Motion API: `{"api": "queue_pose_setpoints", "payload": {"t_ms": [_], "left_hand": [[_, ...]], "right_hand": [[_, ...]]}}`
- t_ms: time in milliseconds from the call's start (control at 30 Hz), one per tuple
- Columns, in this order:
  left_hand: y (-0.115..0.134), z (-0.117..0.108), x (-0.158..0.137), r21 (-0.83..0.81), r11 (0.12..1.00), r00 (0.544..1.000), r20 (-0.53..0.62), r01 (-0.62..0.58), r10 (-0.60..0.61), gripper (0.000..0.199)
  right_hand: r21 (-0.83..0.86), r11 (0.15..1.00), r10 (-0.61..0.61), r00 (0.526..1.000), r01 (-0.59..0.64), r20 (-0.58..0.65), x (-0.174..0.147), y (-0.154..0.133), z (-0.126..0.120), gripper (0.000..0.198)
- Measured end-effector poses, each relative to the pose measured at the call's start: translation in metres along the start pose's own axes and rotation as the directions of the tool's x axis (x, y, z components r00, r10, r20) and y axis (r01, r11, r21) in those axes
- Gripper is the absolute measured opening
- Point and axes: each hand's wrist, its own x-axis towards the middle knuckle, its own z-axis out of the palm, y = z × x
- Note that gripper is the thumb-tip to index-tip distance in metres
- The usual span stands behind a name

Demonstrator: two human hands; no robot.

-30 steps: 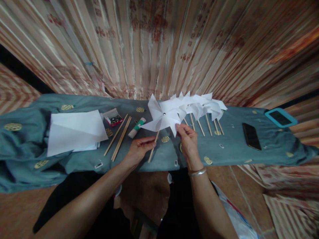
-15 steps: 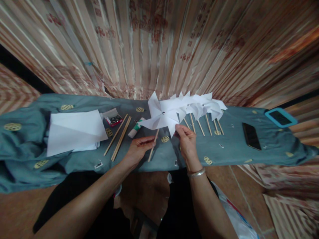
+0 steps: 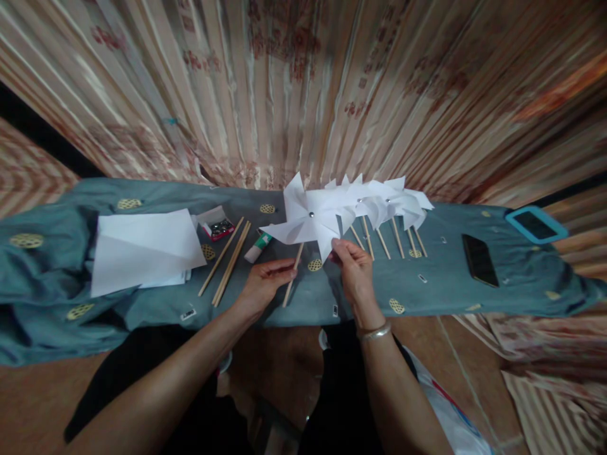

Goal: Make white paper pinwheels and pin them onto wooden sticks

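Observation:
A white paper pinwheel with a pin at its centre is held up over the table, its wooden stick slanting down. My left hand pinches that stick between thumb and fingers below the paper. At the pinwheel's lower right blade, my right hand has its thumb and fingers closed on or against the tip. Several more white pinwheels lie overlapping to the right, sticks towards me. The held pinwheel partly covers the nearest of them.
On the green cloth to the left lie a stack of white paper, an opened box of pins, loose wooden sticks and a glue stick. A phone and a blue-framed device lie at right. A curtain hangs behind.
The held pinwheel has turned slightly, its lower right blade swinging a little to the left. Both hands stay in nearly the same place.

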Motion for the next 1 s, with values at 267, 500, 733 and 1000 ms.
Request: {"api": "queue_pose_setpoints", "payload": {"t_ms": [267,500,733,1000], "left_hand": [[0.002,0.001,-0.002,-0.019,1.000,1.000,0.001,-0.003,0.003,0.041],[0.002,0.001,-0.002,0.010,1.000,1.000,-0.006,-0.010,0.010,0.041],[0.001,0.001,-0.001,-0.013,1.000,1.000,-0.019,-0.002,0.001,0.040],[0.001,0.001,-0.001,-0.002,1.000,1.000,-0.008,-0.015,0.015,0.038]], "right_hand": [[-0.003,1.000,-0.003,0.999,0.003,0.046,-0.003,-0.001,0.003,0.026],[-0.015,1.000,0.010,0.999,-0.009,0.040,-0.006,0.000,0.006,0.026],[-0.013,1.000,0.021,0.998,-0.020,0.061,-0.008,0.001,0.006,0.027],[-0.071,0.997,0.011,0.995,-0.004,0.099,-0.011,0.002,0.007,0.031]]}}
